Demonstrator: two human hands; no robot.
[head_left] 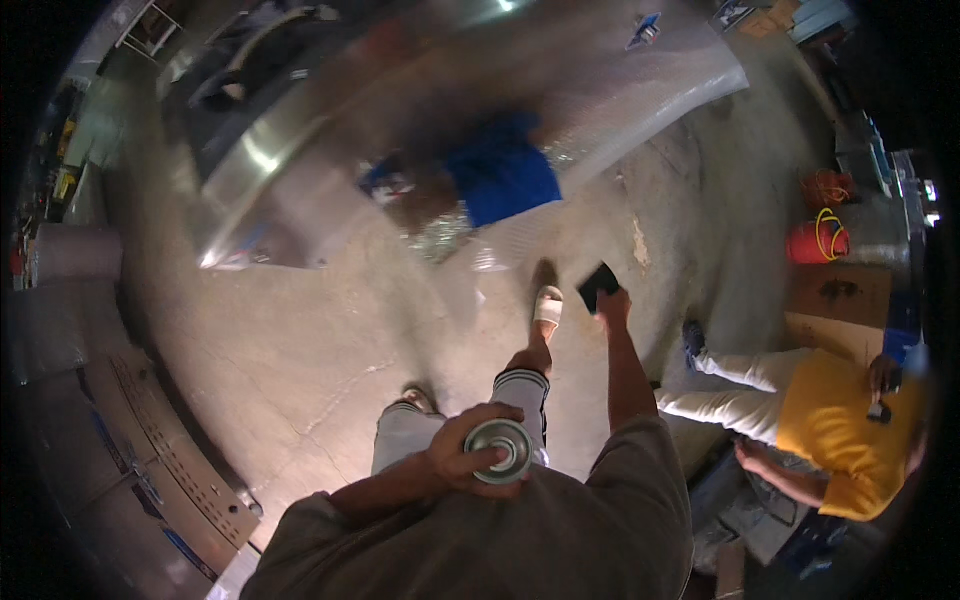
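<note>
Close to my chest, my left hand (468, 447) is wrapped round a metal spray can (512, 441) seen from above, with a digit resting on the middle of its top. Out in front, lower than my body, my right hand (614, 303) grips a flat black pad (597, 287); its exact kind does not show. Ahead of both hands, a blue cloth (505, 175) hangs over the near side of a large work surface (640, 90) partly covered by clear plastic sheeting. Neither hand touches the surface.
At right, a co-worker in a yellow shirt (845, 425) bends near dark items. Behind them are cardboard boxes (835, 300) and a red cylinder (815, 243) with a yellow hose. Cartons (160, 440) and a plastic wrap roll (75, 252) line the left. Concrete floor (330, 340) lies underfoot.
</note>
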